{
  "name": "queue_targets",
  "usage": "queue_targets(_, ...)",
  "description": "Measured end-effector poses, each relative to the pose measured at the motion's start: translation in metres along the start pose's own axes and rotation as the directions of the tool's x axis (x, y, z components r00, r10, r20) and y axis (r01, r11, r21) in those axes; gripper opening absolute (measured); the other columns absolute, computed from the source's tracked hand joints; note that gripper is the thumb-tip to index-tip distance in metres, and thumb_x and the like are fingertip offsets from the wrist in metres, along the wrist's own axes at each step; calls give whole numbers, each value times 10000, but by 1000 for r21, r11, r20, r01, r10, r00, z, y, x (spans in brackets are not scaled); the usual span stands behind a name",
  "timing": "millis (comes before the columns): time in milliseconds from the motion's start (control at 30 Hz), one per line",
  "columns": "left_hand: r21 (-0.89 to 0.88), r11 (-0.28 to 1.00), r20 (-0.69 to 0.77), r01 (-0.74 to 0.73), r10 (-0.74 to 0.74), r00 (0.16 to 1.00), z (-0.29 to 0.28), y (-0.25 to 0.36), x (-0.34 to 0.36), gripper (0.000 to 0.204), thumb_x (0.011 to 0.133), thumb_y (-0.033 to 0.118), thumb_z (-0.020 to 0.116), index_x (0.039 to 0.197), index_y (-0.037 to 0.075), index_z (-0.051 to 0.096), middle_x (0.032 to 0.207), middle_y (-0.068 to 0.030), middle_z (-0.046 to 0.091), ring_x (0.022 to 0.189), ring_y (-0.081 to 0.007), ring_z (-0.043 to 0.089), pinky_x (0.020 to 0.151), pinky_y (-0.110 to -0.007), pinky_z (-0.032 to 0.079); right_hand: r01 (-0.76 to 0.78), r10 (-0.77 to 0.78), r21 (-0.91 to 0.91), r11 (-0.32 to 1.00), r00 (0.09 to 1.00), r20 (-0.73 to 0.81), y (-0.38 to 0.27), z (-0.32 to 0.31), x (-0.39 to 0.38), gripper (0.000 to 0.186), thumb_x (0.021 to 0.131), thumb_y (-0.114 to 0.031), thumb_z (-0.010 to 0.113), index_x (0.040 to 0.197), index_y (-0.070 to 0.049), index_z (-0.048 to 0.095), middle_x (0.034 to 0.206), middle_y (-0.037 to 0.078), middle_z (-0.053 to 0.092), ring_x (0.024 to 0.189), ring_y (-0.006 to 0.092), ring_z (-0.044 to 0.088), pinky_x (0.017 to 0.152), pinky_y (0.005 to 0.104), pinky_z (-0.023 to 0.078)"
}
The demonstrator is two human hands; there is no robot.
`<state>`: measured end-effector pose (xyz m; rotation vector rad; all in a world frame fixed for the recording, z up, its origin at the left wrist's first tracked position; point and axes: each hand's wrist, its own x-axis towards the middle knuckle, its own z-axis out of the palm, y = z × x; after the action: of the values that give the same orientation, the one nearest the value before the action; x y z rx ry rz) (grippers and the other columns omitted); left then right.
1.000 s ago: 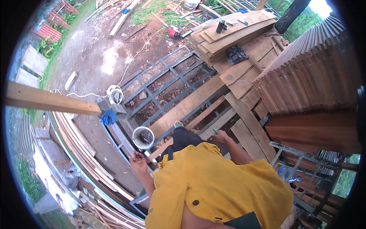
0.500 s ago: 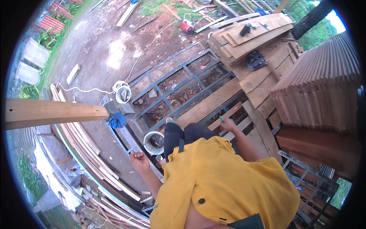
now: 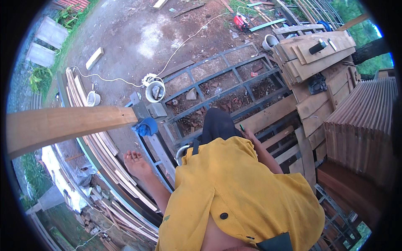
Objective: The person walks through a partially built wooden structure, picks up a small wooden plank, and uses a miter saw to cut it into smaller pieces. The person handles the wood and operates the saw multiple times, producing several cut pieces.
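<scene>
My left hand (image 3: 138, 164) is held out to the left with the palm turned up and the fingers apart, holding nothing. It hovers beside a dark metal beam (image 3: 162, 157), near long stacked timber strips (image 3: 115, 165). My right hand (image 3: 248, 136) is closed around a thin green stick-like object (image 3: 241, 127), too small to name surely. That hand is over wooden planks (image 3: 268, 117) laid across a steel frame (image 3: 205, 102). My dark-trousered knee (image 3: 217, 121) is between the hands and partly hides a white bucket (image 3: 179, 156).
A wooden post (image 3: 71, 125) juts in from the left, with a blue cloth (image 3: 146, 126) at its end. Beyond it stands another white bucket (image 3: 149, 93) with a pale cord (image 3: 176, 52). Stacked boards (image 3: 326, 60) carry a black cylindrical object (image 3: 317, 47). Brown corrugated sheets (image 3: 364, 104) rise at right.
My left hand has gone from loosely curled to open and swung outward to the left. My right hand, still on the green object, has drawn closer to my knee. The view has shifted.
</scene>
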<state>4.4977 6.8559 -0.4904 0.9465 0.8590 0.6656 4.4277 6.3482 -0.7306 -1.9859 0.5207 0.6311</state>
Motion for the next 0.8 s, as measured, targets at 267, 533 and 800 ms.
queue_targets(267, 88, 980, 292, 178, -196, 936, 57, -76, 145, 399, 1017, 301, 606, 1265, -8, 558, 1116, -87, 617, 972, -192, 587, 854, -345, 502, 30, -36, -138, 990, 999, -36, -88, -36, 161, 404, 1001, -367, 560, 900, -5, 708, 751, 145, 730, 801, 322, 732, 772, 441, 549)
queue_targets(533, 758, 652, 425, -15, -477, 770, 125, -296, 295, 238, 995, 256, 654, 1118, 57, 612, 874, -57, 648, 741, -145, 622, 602, -270, 493, 1, -44, -334, 942, 992, -121, -183, -52, 330, 404, 942, -417, 600, 870, -42, 729, 722, 160, 712, 750, 331, 728, 734, 455, 564)
queue_targets(800, 971, 133, 1, 198, -834, 552, 57, -381, 400, 266, 1022, 289, 607, 1103, 37, 634, 911, -59, 655, 801, -172, 643, 658, -312, 508, 473, -426, -193, 859, 872, 242, -464, 45, 479, 287, 969, -328, 630, 1079, -80, 725, 797, 123, 729, 745, 221, 740, 701, 389, 567)
